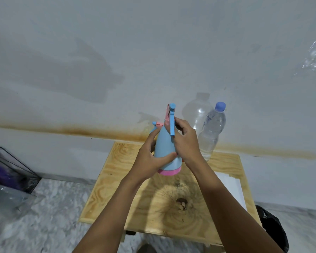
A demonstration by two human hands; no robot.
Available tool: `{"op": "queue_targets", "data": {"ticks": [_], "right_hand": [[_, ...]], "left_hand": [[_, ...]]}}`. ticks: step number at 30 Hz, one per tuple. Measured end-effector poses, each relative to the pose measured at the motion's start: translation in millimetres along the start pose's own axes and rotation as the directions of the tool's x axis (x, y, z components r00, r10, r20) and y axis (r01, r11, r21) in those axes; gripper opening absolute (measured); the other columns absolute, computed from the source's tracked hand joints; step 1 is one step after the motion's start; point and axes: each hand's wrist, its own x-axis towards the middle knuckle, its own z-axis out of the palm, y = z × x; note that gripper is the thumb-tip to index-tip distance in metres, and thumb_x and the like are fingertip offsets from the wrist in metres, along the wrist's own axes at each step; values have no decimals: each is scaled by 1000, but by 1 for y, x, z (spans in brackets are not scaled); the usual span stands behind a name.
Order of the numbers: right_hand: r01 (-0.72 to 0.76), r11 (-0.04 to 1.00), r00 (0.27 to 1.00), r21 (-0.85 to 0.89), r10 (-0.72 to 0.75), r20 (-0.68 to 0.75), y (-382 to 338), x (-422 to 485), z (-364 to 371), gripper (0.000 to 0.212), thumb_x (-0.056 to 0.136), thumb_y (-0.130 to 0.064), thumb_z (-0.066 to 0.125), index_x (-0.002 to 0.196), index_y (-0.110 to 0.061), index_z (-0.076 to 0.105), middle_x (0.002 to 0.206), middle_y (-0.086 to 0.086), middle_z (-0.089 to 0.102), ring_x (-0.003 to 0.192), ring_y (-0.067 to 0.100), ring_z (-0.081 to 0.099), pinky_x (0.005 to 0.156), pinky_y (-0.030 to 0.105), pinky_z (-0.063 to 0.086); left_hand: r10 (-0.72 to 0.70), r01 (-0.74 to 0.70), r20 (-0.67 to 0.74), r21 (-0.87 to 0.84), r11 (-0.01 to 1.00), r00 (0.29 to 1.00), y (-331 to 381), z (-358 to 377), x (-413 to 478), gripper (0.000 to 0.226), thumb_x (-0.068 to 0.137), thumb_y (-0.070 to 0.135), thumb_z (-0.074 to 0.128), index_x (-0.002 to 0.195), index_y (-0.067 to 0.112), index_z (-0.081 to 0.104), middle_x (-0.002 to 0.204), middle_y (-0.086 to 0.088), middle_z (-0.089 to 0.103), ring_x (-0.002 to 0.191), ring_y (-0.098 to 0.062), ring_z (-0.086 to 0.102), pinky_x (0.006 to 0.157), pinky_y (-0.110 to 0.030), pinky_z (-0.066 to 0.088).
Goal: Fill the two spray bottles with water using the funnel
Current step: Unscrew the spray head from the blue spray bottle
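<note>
A: From the head camera, what are the hands doing?

B: Both are on the blue spray bottle, lifted above the wooden table. The left hand wraps the lower body, thumb across the front just above the pink base.

A: And the right hand?

B: Its fingers close around the neck, just under the pink-and-blue trigger head, with the long blue lever hanging in front of them.

A: Is there a second spray bottle?

B: Only a blue nozzle tip pokes out behind the left hand; the rest is hidden.

A: Where is the water?

B: A clear water bottle with a blue cap stands upright at the table's far edge, near the wall and just right of the hands.
</note>
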Motion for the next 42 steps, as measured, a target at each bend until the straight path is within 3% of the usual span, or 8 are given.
{"op": "queue_targets", "data": {"ticks": [4, 9, 12, 16, 19, 24, 32, 42], "right_hand": [[5, 998, 996, 66, 1, -87, -1, -3, 6, 53, 85, -38, 76, 129, -20, 53, 110, 0, 67, 104, 13, 66, 90, 29, 55], [15, 1000, 984, 26, -10, -179, -1, -6, 10, 38, 79, -42, 82, 105, -19, 66, 97, -5, 70, 92, 13, 69, 81, 30, 57], [8, 997, 987, 81, 5, -159, -1, -5, 12, 19, 91, -34, 71, 105, -21, 71, 106, -5, 70, 104, 11, 66, 93, 31, 52], [-1, 994, 990, 106, 16, -142, -3, -6, 15, 33, 94, -35, 66, 126, -26, 60, 117, -4, 66, 111, 9, 62, 98, 26, 49], [33, 997, 983, 68, -20, -180, -5, -7, 16, 34, 84, -36, 78, 111, -24, 62, 106, -13, 65, 99, 0, 62, 91, 21, 51], [15, 1000, 977, -4, -16, -214, -1, -4, 19, 37, 89, -42, 71, 118, -21, 68, 114, -8, 66, 108, 6, 63, 97, 35, 53], [48, 997, 968, -65, -63, -243, -4, -4, 25, 33, 84, -44, 75, 109, -25, 63, 103, -15, 67, 99, 0, 63, 82, 10, 47], [77, 987, 978, -141, -102, -182, -4, 1, 19, 32, 89, -36, 71, 117, -22, 62, 106, -13, 68, 100, 2, 64, 82, 18, 50]], "left_hand": [[-6, 6, -26, 9, 1000, 1000, 1, 0, 0, 83, 78, 27, 86, 144, 48, 40, 118, 7, 66, 106, -11, 67, 78, -29, 61], [-3, 4, -37, 14, 1000, 999, 3, 1, -1, 87, 75, 34, 87, 146, 47, 39, 118, 9, 66, 106, -10, 67, 78, -32, 62], [-14, 14, -50, 8, 1000, 999, 3, 2, -1, 89, 67, 44, 84, 144, 48, 40, 118, 5, 66, 106, -13, 67, 77, -30, 61], [-7, 9, -63, 31, 999, 998, 2, 2, 0, 89, 70, 39, 87, 145, 46, 39, 117, 4, 65, 105, -12, 66, 75, -27, 60], [10, -6, -70, 53, 999, 997, 3, 3, 0, 88, 76, 28, 87, 148, 43, 38, 115, 8, 65, 103, -8, 66, 77, -27, 60], [10, -5, -85, 59, 998, 996, 1, 3, 3, 86, 77, 28, 86, 147, 44, 39, 116, 9, 64, 103, -8, 65, 77, -26, 60], [32, -21, -130, 89, 996, 991, 1, 5, 4, 88, 77, 20, 85, 149, 37, 37, 117, 15, 63, 99, 5, 62, 71, -16, 54], [36, -20, -161, 103, 995, 986, 0, 5, 2, 86, 76, 24, 87, 146, 36, 40, 119, 16, 61, 101, 7, 61, 72, -14, 54]]}}
